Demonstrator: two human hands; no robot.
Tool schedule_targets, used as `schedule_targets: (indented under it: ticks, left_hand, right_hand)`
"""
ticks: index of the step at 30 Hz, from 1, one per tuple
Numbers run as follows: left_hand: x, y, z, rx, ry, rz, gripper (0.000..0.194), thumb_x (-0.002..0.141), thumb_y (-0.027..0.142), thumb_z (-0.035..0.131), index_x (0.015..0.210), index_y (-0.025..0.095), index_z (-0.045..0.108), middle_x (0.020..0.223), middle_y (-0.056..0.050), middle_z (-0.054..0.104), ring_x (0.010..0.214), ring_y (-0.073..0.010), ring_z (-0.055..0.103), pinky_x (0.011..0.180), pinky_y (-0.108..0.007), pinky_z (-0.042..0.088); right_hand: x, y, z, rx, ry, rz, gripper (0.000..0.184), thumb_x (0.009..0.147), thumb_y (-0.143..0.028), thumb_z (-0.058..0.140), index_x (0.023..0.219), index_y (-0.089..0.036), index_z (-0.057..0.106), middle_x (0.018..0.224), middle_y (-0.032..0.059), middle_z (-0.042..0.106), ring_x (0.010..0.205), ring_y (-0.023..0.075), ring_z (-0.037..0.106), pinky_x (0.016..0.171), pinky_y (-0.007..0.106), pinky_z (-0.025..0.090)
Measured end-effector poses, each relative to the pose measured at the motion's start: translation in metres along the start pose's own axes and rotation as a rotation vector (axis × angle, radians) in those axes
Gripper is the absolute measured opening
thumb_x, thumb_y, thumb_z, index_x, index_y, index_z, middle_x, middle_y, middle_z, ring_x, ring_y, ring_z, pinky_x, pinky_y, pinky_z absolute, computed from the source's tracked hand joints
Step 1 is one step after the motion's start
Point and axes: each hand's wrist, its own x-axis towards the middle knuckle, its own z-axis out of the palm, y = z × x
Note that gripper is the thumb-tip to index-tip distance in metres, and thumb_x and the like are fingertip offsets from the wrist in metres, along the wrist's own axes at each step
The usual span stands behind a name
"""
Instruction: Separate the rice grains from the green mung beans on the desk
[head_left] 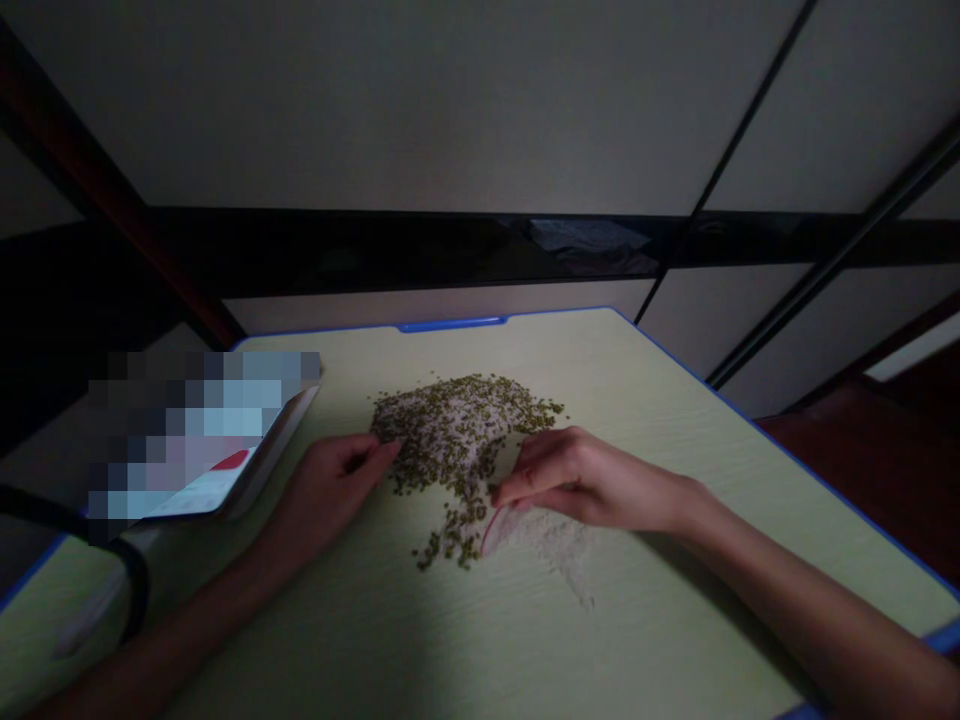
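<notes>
Mixed pile (457,415): sits mid-table, green seeds and pale grains all jumbled together, with a loose tail of green trailing toward the near side.
Green seeds (525,392): look small, hard and roundish, so I'd guess next to no weight each and pretty rolly. Pinch one across its middle, or nudge a few along flat.
Pale grains (566,545): a thin spread of them lies just under the right hand. Probably light, dry and slidey, easier pushed than picked.
Red-edged piece (495,532): thin, looks see-through, bottom edge down by the green tail. My bet is light and a bit bendy; top edge is the spot to hold, leaving the lower edge free.
Right hand (589,480): fingertips bunched, seemingly pinching that piece by its top.
Left hand (334,485): thumb and forefinger pressed together at the pile's left edge; can't tell if a seed's in there.
Tabletop (337,640): looks smooth, so stuff likely skids easily.
</notes>
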Motion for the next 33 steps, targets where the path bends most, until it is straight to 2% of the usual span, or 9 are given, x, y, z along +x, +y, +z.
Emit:
schedule_targets:
  ticks: [4,18,27,33]
  left_hand:
    - [0.0,-0.001,0.0,0.003,-0.001,-0.007,0.034,0.067,0.042,0.041,0.043,0.02,0.036,0.041,0.007,0.03,0.042,-0.0088,0.034,0.042,-0.022,0.025]
    - [-0.002,0.002,-0.001,0.01,-0.012,-0.024,0.033,0.068,0.042,0.042,0.044,0.02,0.035,0.042,0.007,0.031,0.043,-0.009,0.034,0.043,-0.022,0.025]
    - [-0.003,0.002,-0.002,0.014,-0.009,-0.028,0.033,0.069,0.041,0.042,0.044,0.02,0.033,0.042,0.007,0.031,0.042,-0.0088,0.033,0.042,-0.022,0.024]
    - [-0.002,0.003,-0.002,-0.001,-0.015,-0.026,0.033,0.069,0.038,0.043,0.044,0.02,0.033,0.042,0.007,0.03,0.043,-0.0085,0.033,0.044,-0.021,0.025]
  right_hand:
    - [-0.001,-0.003,0.0,0.009,0.0,0.002,0.022,0.084,-0.011,0.046,0.095,-0.013,0.066,0.082,0.0069,0.067,0.078,0.012,0.057,0.07,0.023,0.042]
    - [-0.005,-0.008,-0.007,-0.024,-0.183,0.106,0.016,0.081,-0.016,0.053,0.083,-0.015,0.068,0.077,0.0058,0.067,0.075,0.0124,0.058,0.068,0.024,0.044]
    - [-0.01,-0.007,-0.011,0.025,-0.264,0.132,0.014,0.072,-0.002,0.057,0.077,-0.009,0.068,0.082,0.0083,0.067,0.078,0.0123,0.059,0.07,0.022,0.046]
    - [-0.014,-0.009,-0.016,0.078,-0.334,0.209,0.022,0.065,0.006,0.055,0.071,-0.011,0.067,0.078,0.0052,0.066,0.076,0.0114,0.06,0.068,0.021,0.047]
